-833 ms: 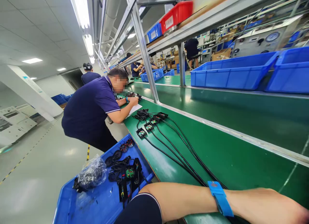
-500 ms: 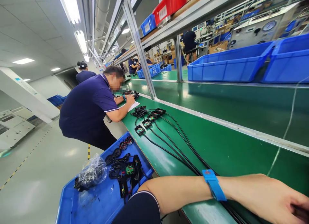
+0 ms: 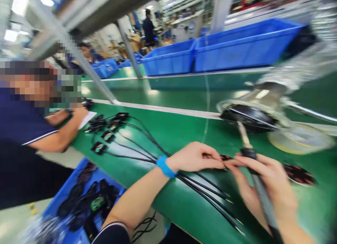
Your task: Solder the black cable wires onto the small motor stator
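My left hand (image 3: 196, 156), with a blue wrist strap (image 3: 164, 166), pinches a small black part (image 3: 226, 157) lying on the green bench (image 3: 184, 128). My right hand (image 3: 265, 179) is closed around a pen-like tool (image 3: 247, 151). The tool's thin tip points up toward a dark extractor hood (image 3: 249, 117). Both hands meet over the part, and the picture is blurred. Several black cables (image 3: 205, 191) run under my left wrist to small black boxes (image 3: 107, 135) further left.
A silver duct (image 3: 295, 68) rises from the hood. A pale flat disc (image 3: 300, 140) and another black part (image 3: 298, 174) lie to the right. A co-worker (image 3: 31, 131) leans on the bench at left. A blue tray (image 3: 86, 198) holds black parts; blue bins (image 3: 237, 47) stand behind.
The view has swung right and down. My left arm has lifted off the bench edge and its hand now pinches the part. My right hand with the tool has come into view.
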Motion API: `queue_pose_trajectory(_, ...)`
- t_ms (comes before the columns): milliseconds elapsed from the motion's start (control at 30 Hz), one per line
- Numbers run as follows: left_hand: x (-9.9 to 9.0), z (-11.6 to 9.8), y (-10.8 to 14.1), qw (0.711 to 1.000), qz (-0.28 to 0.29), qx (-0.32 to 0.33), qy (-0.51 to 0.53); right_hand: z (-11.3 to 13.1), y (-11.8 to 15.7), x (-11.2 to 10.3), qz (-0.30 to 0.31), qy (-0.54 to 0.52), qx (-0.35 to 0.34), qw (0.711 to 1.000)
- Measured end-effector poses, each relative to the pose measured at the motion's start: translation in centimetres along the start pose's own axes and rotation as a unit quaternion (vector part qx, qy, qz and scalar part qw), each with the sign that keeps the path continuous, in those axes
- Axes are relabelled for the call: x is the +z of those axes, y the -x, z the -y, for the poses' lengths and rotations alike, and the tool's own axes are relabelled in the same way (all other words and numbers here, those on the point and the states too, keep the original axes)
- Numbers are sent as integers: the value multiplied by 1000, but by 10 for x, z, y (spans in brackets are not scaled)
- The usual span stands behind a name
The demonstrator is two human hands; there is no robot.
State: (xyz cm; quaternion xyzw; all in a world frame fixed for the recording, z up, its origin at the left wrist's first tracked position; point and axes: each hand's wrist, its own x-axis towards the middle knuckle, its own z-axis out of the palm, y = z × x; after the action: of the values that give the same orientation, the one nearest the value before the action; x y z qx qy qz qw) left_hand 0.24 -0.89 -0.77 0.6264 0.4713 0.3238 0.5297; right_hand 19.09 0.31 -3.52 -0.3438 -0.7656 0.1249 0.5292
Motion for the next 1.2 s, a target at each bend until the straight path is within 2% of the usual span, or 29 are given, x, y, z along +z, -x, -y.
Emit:
queue_pose_trajectory(67, 0, 0, 2, 1000, 3, -21, 11, -1, 4, -6, 18, 17, -49, 998)
queue_pose_trajectory(133, 2, -3, 3, 998, 9, -55, 36, -1, 7, -5, 22, 3, -68, 997)
queue_pose_trajectory(233, 8, -7, 4, 995, -7, -72, 66, -3, 14, -2, 25, -17, -52, 998)
queue_pose_trajectory(433, 13, -4, 1, 994, -80, -52, 62, -5, 12, -5, 10, -13, -24, 1000)
queue_pose_trajectory(500, 11, -2, 0, 991, -109, -55, 62, -6, 6, -9, 0, -19, 3, 1000)
queue_pose_trajectory(667, 10, 3, -4, 986, -133, -72, 70, -10, -1, -20, -43, -127, 150, 980)
queue_pose_trajectory(800, 11, 8, -6, 985, -136, -80, 71, -9, 0, -23, -78, -223, 181, 955)
queue_pose_trajectory(1200, 12, 8, -7, 984, -147, -73, 76, -14, 12, -23, 9, -201, 172, 964)
